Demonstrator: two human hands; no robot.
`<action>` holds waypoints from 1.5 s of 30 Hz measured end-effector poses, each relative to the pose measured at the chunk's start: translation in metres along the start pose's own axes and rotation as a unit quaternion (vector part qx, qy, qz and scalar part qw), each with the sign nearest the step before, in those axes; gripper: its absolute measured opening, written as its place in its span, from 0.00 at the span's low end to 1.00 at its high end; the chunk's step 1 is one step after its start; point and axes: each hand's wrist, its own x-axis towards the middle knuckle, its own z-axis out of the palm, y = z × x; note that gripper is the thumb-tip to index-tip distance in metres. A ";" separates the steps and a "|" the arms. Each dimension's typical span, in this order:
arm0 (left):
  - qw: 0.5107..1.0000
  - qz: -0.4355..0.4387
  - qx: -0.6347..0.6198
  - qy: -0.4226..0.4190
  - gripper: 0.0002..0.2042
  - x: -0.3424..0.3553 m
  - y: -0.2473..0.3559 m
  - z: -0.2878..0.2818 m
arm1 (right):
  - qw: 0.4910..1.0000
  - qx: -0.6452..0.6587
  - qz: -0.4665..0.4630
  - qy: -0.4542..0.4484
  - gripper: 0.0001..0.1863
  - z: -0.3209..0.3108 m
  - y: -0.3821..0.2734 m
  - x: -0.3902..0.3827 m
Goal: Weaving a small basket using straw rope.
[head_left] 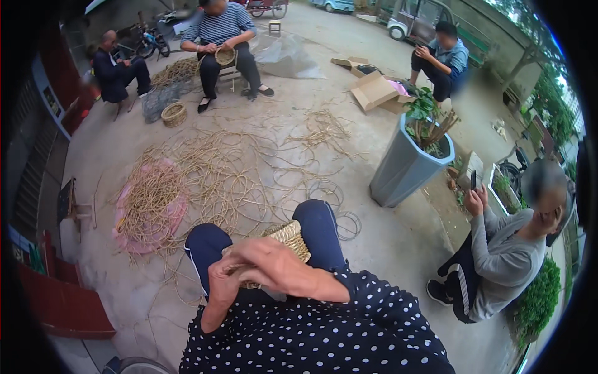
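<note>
A small woven straw basket (289, 240) rests between my knees at the lower middle of the head view. My left hand (223, 278) has its fingers curled at the basket's near left side, seemingly gripping it. My right hand (271, 268) reaches across over the left one with bent fingers, partly covering the basket; what its fingertips hold is hidden. Loose straw cords (224, 174) spread over the concrete ahead of my knees, heaped on a pink sheet (143, 243) to the left.
A co-worker (218, 28) holds a round basket. Another person sits at left (115, 75); two others crouch with phones, back right (445, 56) and near right (498, 262). A grey planter (402, 168), cardboard boxes (374, 93), another basket (174, 113) and parked vehicles (405, 19) surround us.
</note>
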 end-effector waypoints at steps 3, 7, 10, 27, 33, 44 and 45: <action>0.966 0.163 -0.196 -0.036 0.04 0.000 0.026 -0.012 | 0.995 -0.092 -0.004 -0.049 0.20 -0.008 0.032 -0.017; 0.936 0.144 -0.271 -0.175 0.18 -0.002 0.051 -0.010 | 0.987 -0.145 -0.034 -0.056 0.11 -0.001 0.038 -0.014; 0.943 -0.127 -0.288 -0.106 0.22 -0.005 0.048 -0.010 | 0.962 -0.191 -0.183 -0.067 0.12 -0.016 0.001 0.013; 0.910 0.278 0.291 -0.096 0.07 -0.003 -0.003 0.021 | 0.993 -0.115 -0.013 0.022 0.29 -0.014 0.030 -0.029; 0.812 0.389 0.436 0.001 0.05 -0.022 -0.039 0.048 | 0.969 -0.206 0.117 0.062 0.32 0.014 0.070 -0.141; 0.789 0.487 0.353 -0.126 0.09 0.003 -0.049 0.021 | 0.922 -0.244 0.253 0.161 0.27 0.013 0.045 -0.132; 0.790 0.493 0.343 -0.128 0.09 0.005 -0.050 0.020 | 0.917 -0.262 0.256 0.161 0.27 0.014 0.042 -0.131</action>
